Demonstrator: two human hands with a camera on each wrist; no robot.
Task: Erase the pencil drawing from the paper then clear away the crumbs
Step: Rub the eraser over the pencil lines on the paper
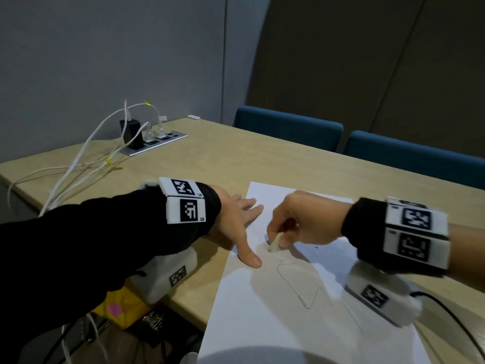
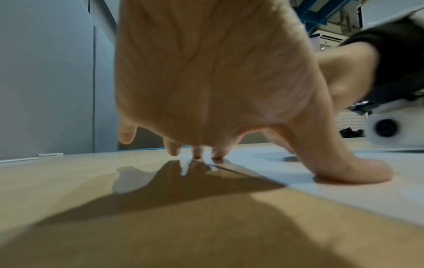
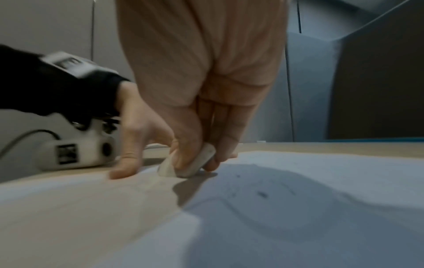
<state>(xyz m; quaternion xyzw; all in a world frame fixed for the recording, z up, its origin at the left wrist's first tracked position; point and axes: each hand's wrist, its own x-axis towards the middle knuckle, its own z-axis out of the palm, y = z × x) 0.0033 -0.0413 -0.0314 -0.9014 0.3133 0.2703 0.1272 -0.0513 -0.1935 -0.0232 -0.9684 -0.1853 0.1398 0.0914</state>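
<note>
rubbing a thin pencil line drawing (image 1: 296, 285) off a white sheet of paper (image 1: 262, 311) on a light wooden table (image 1: 236, 153).

right hand (image 1: 296, 222) pinching a small off-white rounded eraser (image 3: 190, 163) between thumb and fingers, its lower end touching the sheet at the top of the drawing. left hand (image 1: 236, 222) spread flat with straight fingers, holding nothing, thumb and fingertips pressing the sheet's left edge. dark crumbs (image 3: 262, 194) scattered on the sheet beside the eraser. farther back on the table, a silver socket strip (image 1: 154, 143) with white cables (image 1: 78, 164) plugged in; blue chairs (image 1: 288, 127) beyond.
</note>
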